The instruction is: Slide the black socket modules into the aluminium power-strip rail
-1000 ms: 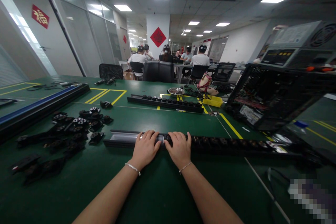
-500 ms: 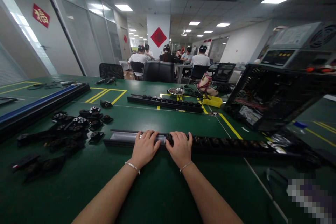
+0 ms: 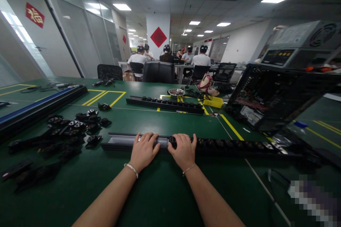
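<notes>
In the head view, a black rail [image 3: 117, 142] is laid crosswise on the green tabletop [image 3: 128, 122], black parts [image 3: 76, 126] heaped to its left. The left hand [image 3: 144, 151] is draped over the rail's bare stretch, its grip's closure impossible to tell; a black module [image 3: 173, 143] beside that stretch is held in the narrowed grip of the right hand [image 3: 183, 150].

The left hand [image 3: 143, 151] and right hand [image 3: 183, 149] lie side by side, palm-down, fingers [image 3: 146, 137] bent, thumbs [image 3: 156, 148] inward.

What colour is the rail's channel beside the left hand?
The channel is silvery grey, best in the head view.
</notes>
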`<state>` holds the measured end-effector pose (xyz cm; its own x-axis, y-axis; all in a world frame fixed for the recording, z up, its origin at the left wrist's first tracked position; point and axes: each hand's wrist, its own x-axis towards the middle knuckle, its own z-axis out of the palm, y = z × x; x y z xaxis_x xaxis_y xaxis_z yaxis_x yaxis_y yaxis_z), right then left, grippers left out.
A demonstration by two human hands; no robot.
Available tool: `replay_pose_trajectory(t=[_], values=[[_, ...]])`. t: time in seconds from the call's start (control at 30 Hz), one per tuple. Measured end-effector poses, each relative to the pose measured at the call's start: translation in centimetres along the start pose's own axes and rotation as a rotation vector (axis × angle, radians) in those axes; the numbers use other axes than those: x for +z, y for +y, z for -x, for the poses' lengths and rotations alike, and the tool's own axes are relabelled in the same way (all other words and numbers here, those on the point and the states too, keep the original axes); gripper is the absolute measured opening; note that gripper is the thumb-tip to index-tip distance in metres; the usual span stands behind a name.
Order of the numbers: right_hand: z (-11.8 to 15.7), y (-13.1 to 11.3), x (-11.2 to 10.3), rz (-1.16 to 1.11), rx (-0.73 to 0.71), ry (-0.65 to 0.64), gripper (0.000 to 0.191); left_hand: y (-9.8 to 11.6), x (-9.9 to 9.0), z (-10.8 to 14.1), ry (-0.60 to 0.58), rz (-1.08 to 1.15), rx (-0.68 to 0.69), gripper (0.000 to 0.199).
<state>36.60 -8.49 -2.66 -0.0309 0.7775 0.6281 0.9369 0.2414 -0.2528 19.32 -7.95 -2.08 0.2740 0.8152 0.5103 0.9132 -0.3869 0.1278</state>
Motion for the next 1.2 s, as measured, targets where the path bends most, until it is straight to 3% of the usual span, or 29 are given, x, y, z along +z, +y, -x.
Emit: replay_pose_trajectory(t=[0.3,0.5,0.63,0.77,0.87,1.07,1.2], values=[[0.0,2.7,-1.2,0.026,0.063,0.029,0.018,-0.1,-0.1,-0.2,-0.022,-0.025,-0.008,0.034],[0.0,3.3,-1.6,0.023,0.084,0.012,0.019,-0.1,-0.2,-0.1,-0.05,-0.009,-0.036,0.034],[0.0,3.3,-1.6,0.04,0.081,0.001,0.021,1.8,0.5,-0.6,-0.086,0.049,-0.083,0.036],[0.1,3.5,-1.7,0.019,0.078,-0.013,0.021,5.6,1.9,-2.2,-0.209,0.24,0.107,0.047],[0.1,3.7,-1.7,-0.013,0.083,-0.027,0.023,7.7,2.6,-3.6,-0.27,0.314,0.112,0.043],[0.2,3.9,-1.2,-0.024,0.13,0.001,0.03,8.1,2.6,-4.7,-0.255,0.318,-0.041,0.032],[0.1,4.0,-1.0,-0.031,0.132,0.005,0.029,7.8,2.4,-4.5,-0.225,0.29,-0.053,0.027]])
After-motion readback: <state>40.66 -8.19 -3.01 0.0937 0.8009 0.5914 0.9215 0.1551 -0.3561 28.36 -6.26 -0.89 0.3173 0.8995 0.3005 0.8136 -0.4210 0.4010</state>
